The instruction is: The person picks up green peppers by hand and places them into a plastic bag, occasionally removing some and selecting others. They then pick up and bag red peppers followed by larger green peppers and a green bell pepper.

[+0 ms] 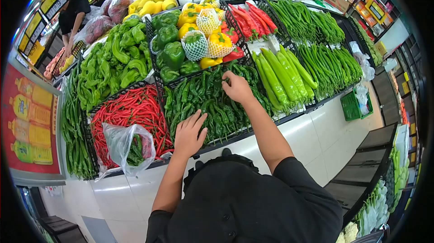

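Dark green wrinkled peppers (217, 113) fill a black crate in front of me. My left hand (190, 135) lies on the near left part of these peppers, its fingers spread and nothing held. Farther back, my right hand (235, 85) is over the same peppers with its fingers curled together at the tips; whatever they pinch is too small to make out. Left of my left hand are red chilies (131, 112), with a clear plastic bag (122, 146) of green peppers on top. Long light green peppers (284, 78) lie to the right of my right hand.
Behind the dark peppers stands a crate of bell peppers (174, 55), some in white foam nets. Green twisted peppers (115, 57) are at the left, thin green chilies (330, 66) at the right. A green basket (350, 106) sits on the floor. Another person (74, 14) stands at upper left.
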`<state>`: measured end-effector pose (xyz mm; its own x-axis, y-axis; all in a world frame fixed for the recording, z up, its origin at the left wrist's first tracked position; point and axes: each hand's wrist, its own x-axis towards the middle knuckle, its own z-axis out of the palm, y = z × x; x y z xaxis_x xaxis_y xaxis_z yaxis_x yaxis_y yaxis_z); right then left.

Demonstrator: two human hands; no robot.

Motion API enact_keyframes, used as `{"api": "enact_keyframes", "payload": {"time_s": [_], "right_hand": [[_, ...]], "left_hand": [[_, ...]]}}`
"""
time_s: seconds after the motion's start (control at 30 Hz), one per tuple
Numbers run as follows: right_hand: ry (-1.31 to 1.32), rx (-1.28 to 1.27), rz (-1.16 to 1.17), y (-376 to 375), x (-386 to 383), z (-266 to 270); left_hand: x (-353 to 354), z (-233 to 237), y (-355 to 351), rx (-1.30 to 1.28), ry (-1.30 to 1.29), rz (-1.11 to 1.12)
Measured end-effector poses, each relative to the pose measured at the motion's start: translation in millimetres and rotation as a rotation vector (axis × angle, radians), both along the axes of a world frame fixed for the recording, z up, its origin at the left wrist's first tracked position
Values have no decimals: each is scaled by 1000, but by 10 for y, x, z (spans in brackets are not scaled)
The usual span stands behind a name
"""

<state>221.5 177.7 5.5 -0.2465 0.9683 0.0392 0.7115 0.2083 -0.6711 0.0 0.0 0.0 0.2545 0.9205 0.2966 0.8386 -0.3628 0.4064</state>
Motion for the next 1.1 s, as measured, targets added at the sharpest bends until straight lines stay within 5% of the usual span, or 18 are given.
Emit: {"api": "enact_keyframes", "payload": {"time_s": [0.8, 1.1], "right_hand": [[-356, 184, -15, -131, 128, 121], [-462, 501, -209, -96, 86, -174]], "left_hand": [[-6, -20, -58, 16, -16, 16], [-25, -63, -72, 44, -24, 10]]}}
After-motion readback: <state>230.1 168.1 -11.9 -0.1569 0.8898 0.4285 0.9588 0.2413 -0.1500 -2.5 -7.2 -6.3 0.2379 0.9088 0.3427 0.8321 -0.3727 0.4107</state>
